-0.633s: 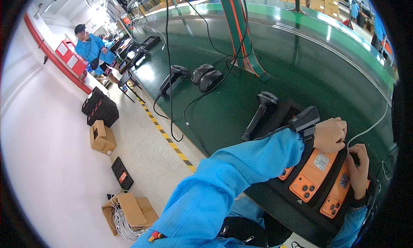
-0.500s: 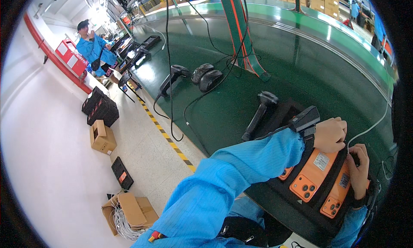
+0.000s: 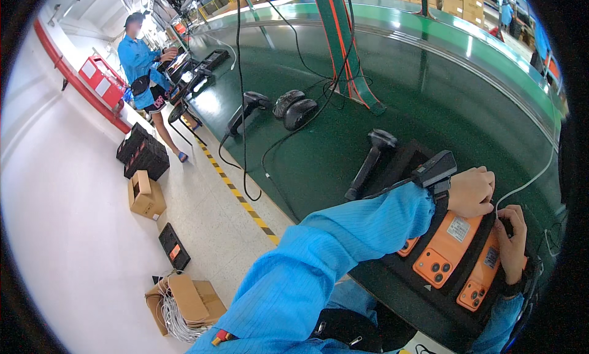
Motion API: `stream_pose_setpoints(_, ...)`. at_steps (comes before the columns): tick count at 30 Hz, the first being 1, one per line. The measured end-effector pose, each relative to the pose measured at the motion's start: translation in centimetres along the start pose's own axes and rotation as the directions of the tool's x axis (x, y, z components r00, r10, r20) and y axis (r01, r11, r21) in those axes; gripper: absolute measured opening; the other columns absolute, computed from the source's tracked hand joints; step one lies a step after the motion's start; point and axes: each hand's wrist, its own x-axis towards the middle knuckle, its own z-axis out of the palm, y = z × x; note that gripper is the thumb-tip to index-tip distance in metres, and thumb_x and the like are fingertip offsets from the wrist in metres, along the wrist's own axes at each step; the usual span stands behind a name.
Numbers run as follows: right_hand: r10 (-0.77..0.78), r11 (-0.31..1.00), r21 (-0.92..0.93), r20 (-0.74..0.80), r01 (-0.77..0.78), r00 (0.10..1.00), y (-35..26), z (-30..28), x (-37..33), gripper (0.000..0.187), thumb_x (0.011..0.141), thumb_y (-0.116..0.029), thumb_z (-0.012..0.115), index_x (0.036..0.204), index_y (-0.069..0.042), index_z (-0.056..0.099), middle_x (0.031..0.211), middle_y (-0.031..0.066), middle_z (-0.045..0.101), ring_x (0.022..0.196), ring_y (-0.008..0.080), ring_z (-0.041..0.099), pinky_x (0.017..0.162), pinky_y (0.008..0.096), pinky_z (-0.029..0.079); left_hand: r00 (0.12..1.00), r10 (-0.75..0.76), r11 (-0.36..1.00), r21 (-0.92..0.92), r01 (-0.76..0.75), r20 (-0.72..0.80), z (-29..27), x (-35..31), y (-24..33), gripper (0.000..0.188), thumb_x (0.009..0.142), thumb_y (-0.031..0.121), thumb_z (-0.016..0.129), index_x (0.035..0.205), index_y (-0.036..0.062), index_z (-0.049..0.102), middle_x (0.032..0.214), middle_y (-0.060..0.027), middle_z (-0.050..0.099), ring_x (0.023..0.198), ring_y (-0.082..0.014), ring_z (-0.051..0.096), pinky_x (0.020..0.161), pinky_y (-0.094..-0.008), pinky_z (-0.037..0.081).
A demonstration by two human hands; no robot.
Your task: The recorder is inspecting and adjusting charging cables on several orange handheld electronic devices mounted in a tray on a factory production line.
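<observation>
Orange smartphones lie camera side up in a black tray (image 3: 429,292). The middle phone (image 3: 443,253) and the right phone (image 3: 478,279) carry white labels. Of another phone (image 3: 407,248), only a corner shows beside my left sleeve. My left hand (image 3: 471,192) is curled closed over the far end of the middle phone; what its fingers hold is hidden. At the far end of the right phone, my right hand (image 3: 512,240) pinches the end of a white cable (image 3: 526,183). A black device (image 3: 435,169) is strapped to my left wrist.
A barcode scanner (image 3: 372,161) lies left of the tray. Farther off are another scanner (image 3: 244,111) and two black mice (image 3: 296,110) with trailing cords. A green post (image 3: 345,53) rises from the table. Cartons (image 3: 146,194) stand on the floor; a person (image 3: 140,62) works far left.
My hands and the phones look unmoved. The person at the far left has lowered a raised hand to the table and stands more upright.
</observation>
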Motion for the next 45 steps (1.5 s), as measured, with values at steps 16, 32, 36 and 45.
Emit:
stream_pose_setpoints(16,-0.044,0.999,-0.026,-0.020,0.043,0.999,0.37,0.07,0.02,0.018,0.080,0.007,0.061,0.097,0.002,0.058,0.099,0.0122,0.053,0.093,0.0259,0.055,0.086,0.0316,0.044,1.000,-0.011,1.000,0.015,0.011,0.011,0.00,0.02,0.23,0.033,0.083,0.036,0.071,0.072,0.0051,0.069,0.097,-0.0110,0.061,0.096,-0.0303,0.056,0.087,-0.0407,0.047)
stream_pose_setpoints(32,-0.011,1.000,-0.028,-0.021,0.010,1.000,-0.10,-0.10,-0.06,0.018,0.080,0.007,0.061,0.097,0.002,0.057,0.100,0.0114,0.052,0.095,0.0250,0.054,0.087,0.0314,0.043,0.999,-0.011,1.000,0.009,0.010,0.035,-0.34,0.13,0.48,0.032,0.082,0.036,0.070,0.073,0.0051,0.069,0.098,-0.0114,0.060,0.097,-0.0304,0.056,0.087,-0.0415,0.047)
stream_pose_setpoints(36,0.006,1.000,-0.019,-0.005,-0.006,1.000,-0.40,-0.01,0.08,0.018,0.080,0.006,0.061,0.097,0.002,0.058,0.100,0.0112,0.052,0.095,0.0247,0.054,0.088,0.0311,0.043,1.000,-0.013,1.000,0.013,0.013,0.025,-0.22,-0.05,0.25,0.031,0.082,0.035,0.070,0.073,0.0052,0.069,0.098,-0.0113,0.060,0.096,-0.0305,0.056,0.087,-0.0414,0.047)
stream_pose_setpoints(45,-0.017,1.000,-0.019,0.000,0.017,1.000,-0.10,-0.10,-0.10,0.017,0.081,0.006,0.061,0.098,0.003,0.057,0.100,0.0116,0.053,0.094,0.0250,0.054,0.087,0.0312,0.043,1.000,0.008,1.000,0.021,-0.008,0.023,0.00,-0.06,0.19,0.032,0.082,0.036,0.071,0.072,0.0056,0.069,0.097,-0.0109,0.060,0.095,-0.0302,0.055,0.087,-0.0410,0.047)
